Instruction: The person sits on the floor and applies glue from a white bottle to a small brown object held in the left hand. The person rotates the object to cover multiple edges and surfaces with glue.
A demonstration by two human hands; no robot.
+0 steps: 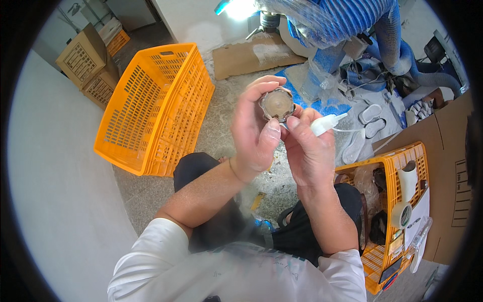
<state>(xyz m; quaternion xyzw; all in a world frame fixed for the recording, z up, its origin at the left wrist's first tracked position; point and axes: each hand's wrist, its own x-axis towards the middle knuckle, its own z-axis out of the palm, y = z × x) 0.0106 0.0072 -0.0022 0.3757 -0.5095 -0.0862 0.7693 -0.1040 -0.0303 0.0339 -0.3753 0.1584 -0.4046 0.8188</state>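
My left hand [251, 138] is curled round a small round piece [277, 104] with a scalloped dark rim and a flat brownish face turned up toward me. Its thumb presses on the lower edge, the fingers wrap over the far side. A white squeeze bottle [326, 125] with a thin pointed nozzle lies in my right hand [312, 156], the nozzle aimed out to the right. The right thumb and fingertips also pinch close to the round piece's lower right edge; whether they hold something small there is hidden.
Orange crates [188, 100] are stacked at left, with cardboard boxes [83, 60] behind. An orange crate [390, 163] at right carries a tape roll [401, 215] and small tools. Slippers [372, 122] lie beyond it. Blue hoses [352, 15] and a bright lamp [239, 9] stand ahead.
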